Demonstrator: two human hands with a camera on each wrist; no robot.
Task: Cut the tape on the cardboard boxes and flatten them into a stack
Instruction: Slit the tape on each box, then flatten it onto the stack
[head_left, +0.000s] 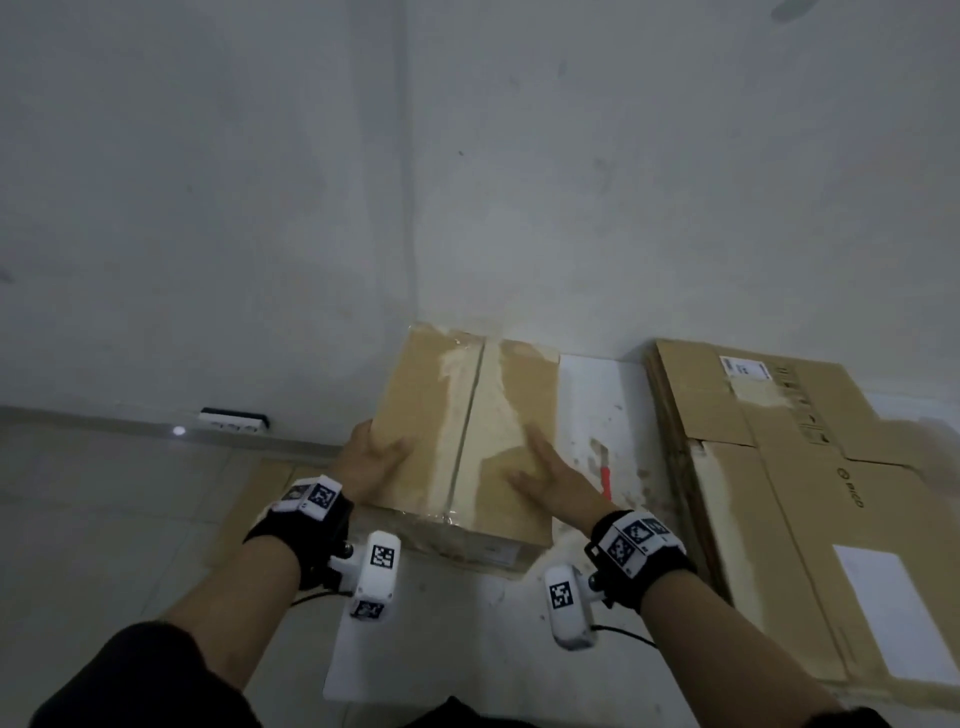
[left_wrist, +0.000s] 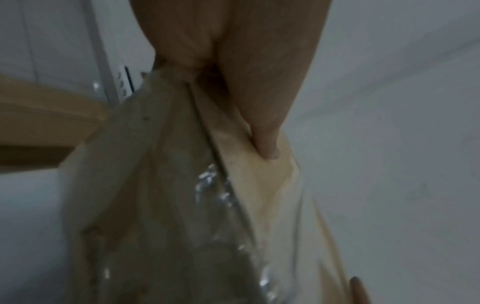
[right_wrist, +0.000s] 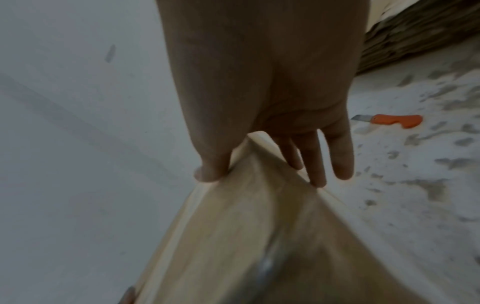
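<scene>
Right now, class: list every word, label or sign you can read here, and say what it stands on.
"RICO", roughly, sideways on the stack: blurred.
White label on the stack: too small to read.
Symbols beside it: blurred.
Box: no text readable.

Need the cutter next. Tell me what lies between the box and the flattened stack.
The orange utility knife on the white board, seen in the head view.
</scene>
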